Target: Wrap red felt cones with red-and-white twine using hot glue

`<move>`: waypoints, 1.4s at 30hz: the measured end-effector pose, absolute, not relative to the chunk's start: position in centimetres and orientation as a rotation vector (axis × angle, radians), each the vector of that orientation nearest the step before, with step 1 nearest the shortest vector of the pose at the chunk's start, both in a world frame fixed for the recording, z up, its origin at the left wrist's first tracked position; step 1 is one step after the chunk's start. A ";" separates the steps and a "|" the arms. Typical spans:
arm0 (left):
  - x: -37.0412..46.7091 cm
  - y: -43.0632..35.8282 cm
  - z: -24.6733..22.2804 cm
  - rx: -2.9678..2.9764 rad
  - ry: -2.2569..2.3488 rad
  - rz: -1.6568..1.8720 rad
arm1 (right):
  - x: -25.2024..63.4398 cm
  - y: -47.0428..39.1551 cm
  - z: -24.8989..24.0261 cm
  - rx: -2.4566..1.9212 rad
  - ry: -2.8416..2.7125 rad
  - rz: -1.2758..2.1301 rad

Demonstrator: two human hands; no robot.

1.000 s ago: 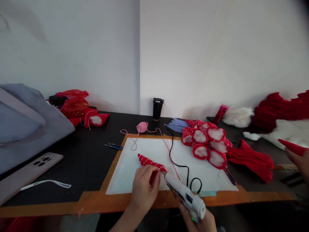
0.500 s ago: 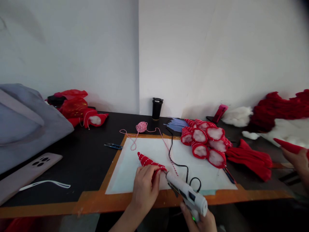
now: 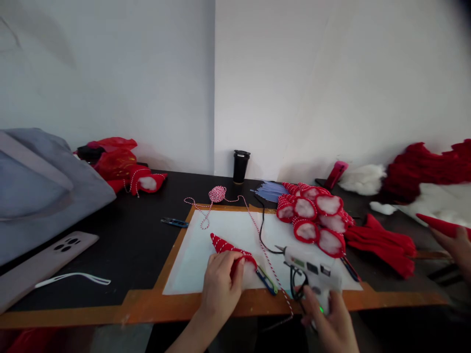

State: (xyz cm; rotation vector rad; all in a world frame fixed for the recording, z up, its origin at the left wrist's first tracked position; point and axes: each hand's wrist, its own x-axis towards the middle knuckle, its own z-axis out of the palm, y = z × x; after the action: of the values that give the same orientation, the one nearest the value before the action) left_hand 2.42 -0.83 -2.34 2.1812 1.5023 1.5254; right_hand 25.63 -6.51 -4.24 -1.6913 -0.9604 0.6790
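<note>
A dark desk [image 3: 121, 245] with orange-taped edges carries a white rectangular work mat [image 3: 221, 235]. Left of the mat lie small blue snips [image 3: 174, 222], a beige phone [image 3: 44, 260] and a white strip [image 3: 73, 280]; behind it stands a black cup [image 3: 241, 166].

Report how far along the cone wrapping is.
Done: a pile of string-wrapped stuffed cones lies on the mat's right. In hand: the left hand presses a partly wrapped red cone onto the white mat; the right hand holds the glue gun beside it. Left: bare red cones.
</note>
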 end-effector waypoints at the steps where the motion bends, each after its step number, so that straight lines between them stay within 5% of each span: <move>1: 2.4 -0.8 -2.3 2.181 1.502 1.527 | 26.9 -5.7 -3.9 -1.743 -0.986 0.705; 7: 2.4 -1.0 -1.9 2.180 1.482 1.540 | 31.5 -2.6 -3.7 -2.171 -1.369 0.125; 10: 2.4 -1.1 -1.7 2.181 1.474 1.541 | 29.2 -2.6 -2.9 -1.890 -1.437 -0.136; 16: 2.3 -1.2 -1.6 2.208 1.452 1.523 | 21.2 -1.6 1.3 -1.097 -1.787 0.376; 25: 2.2 -1.2 -1.7 2.215 1.435 1.543 | 19.2 1.3 2.9 -0.894 -1.995 0.737; 42: 2.5 -0.9 -1.8 2.187 1.439 1.540 | 19.0 0.0 0.8 -0.947 -1.823 0.553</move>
State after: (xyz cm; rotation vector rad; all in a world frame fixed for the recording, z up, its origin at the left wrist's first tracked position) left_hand 2.51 -0.88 -1.80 2.1868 1.4394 1.5403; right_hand 18.96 -0.03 0.82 -0.9469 -1.8228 0.5525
